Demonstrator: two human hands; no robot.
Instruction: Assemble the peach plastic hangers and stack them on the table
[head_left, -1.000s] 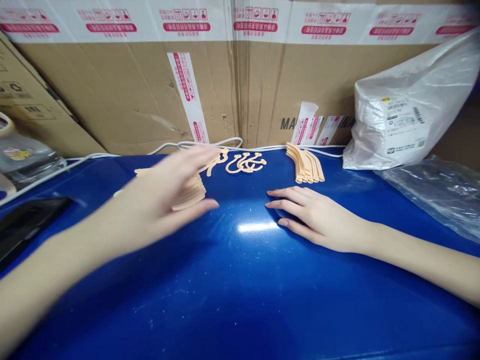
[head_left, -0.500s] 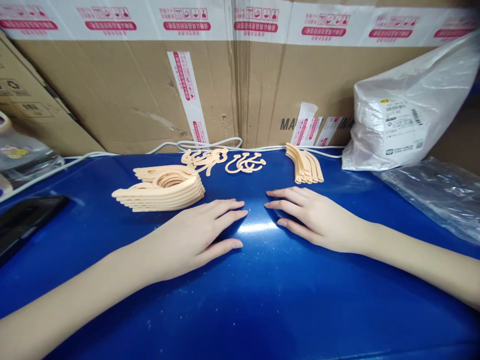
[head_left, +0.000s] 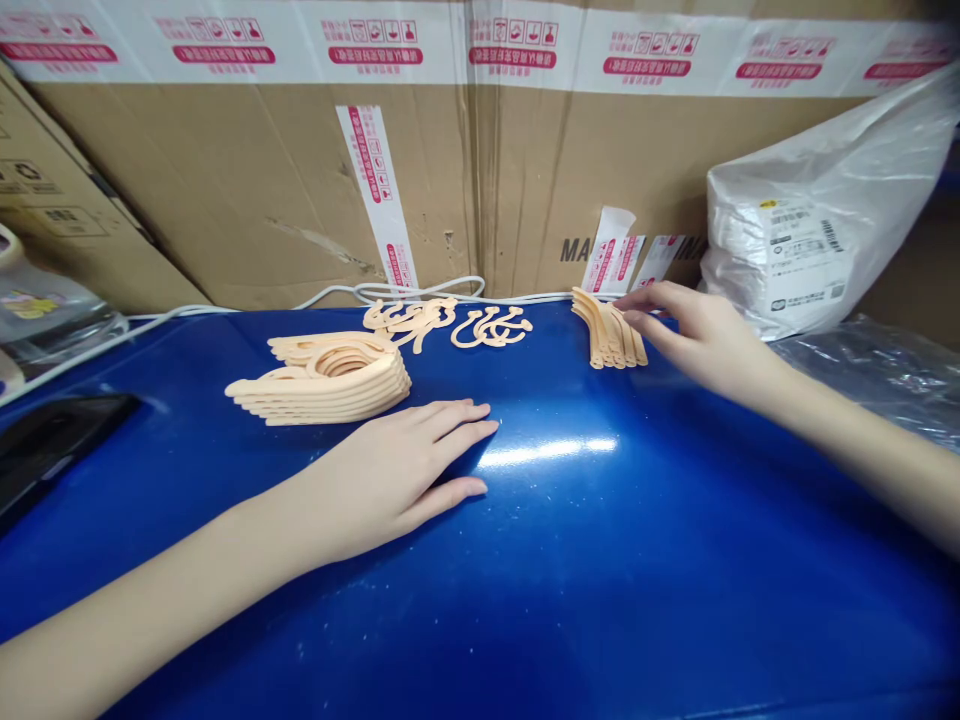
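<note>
My left hand [head_left: 409, 470] lies flat on the blue table with its fingers stretched out, holding nothing. Just beyond it is a neat stack of beige plastic pieces [head_left: 330, 395] with rounded openings, which look like hanger bodies. My right hand [head_left: 697, 335] reaches to a bundle of curved beige plastic strips [head_left: 611, 335]. Its fingertips are at the far right of that bundle, thumb and forefinger a little apart; no strip is lifted. Between the stack and the bundle lie loose beige hooks [head_left: 491, 327] and a heap of similar hooks [head_left: 412, 318].
Cardboard boxes [head_left: 262, 180] stand along the back of the blue table [head_left: 525, 600], a white cable [head_left: 330, 290] in front of them. A white plastic parcel [head_left: 780, 250] and clear plastic film [head_left: 862, 375] are at right. A black phone [head_left: 60, 445] lies at left.
My right hand has moved up from the table's middle, away from me and to the right, to the curved strips. My left hand stays where it was.
</note>
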